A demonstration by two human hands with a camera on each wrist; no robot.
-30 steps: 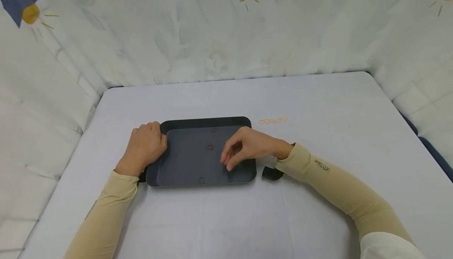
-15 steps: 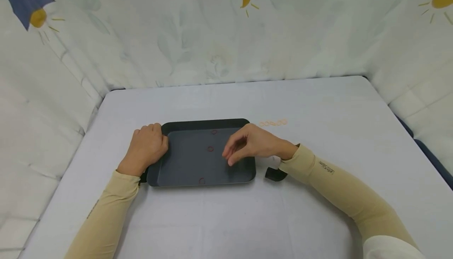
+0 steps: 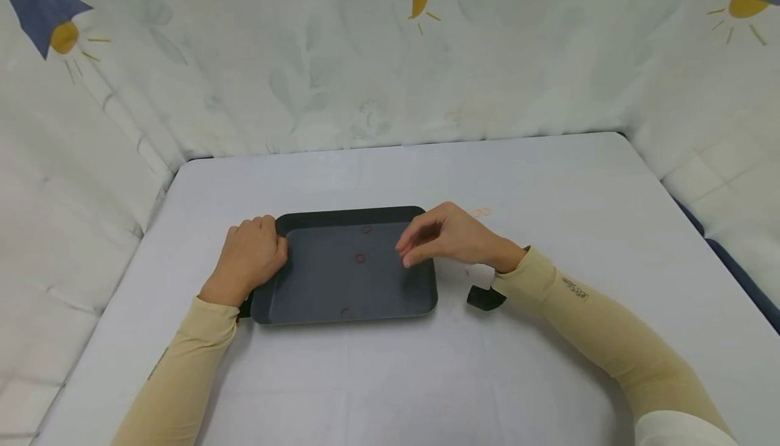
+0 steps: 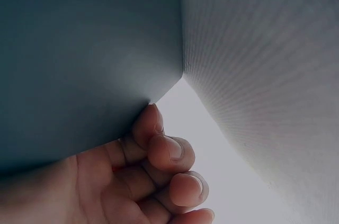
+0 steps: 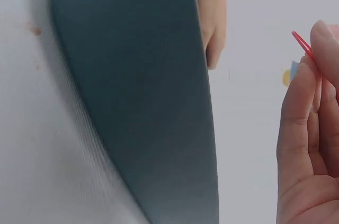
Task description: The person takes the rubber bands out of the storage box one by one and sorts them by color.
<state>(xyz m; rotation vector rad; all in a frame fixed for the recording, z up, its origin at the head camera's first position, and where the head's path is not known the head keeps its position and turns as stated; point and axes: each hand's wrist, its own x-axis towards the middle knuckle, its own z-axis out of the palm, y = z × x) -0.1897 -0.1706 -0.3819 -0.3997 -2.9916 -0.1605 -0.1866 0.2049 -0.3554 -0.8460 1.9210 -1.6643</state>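
Observation:
My left hand (image 3: 248,256) grips the left end of a dark grey rectangular tray (image 3: 317,283). In the left wrist view its curled fingers (image 4: 172,152) lie against the tray's edge. Three small red rubber bands lie apart in the tray: one near the far wall (image 3: 367,229), another in the middle (image 3: 361,258), the third at the near edge (image 3: 345,313). Over the tray's right end, my right hand (image 3: 453,235) is raised. The right wrist view shows a thin red rubber band (image 5: 302,43) pinched between its thumb and fingertips; the head view does not show that band.
Orange rubber bands (image 3: 481,212) lie on the white-covered table (image 3: 420,378) beyond the right hand, which partly hides them. Below the right wrist is a small black object (image 3: 485,298). A patterned white curtain (image 3: 341,60) stands behind the table.
My right hand has moved up and to the right across the tray, now covering part of the row of orange bands. My left hand and the three bands in the tray have stayed put.

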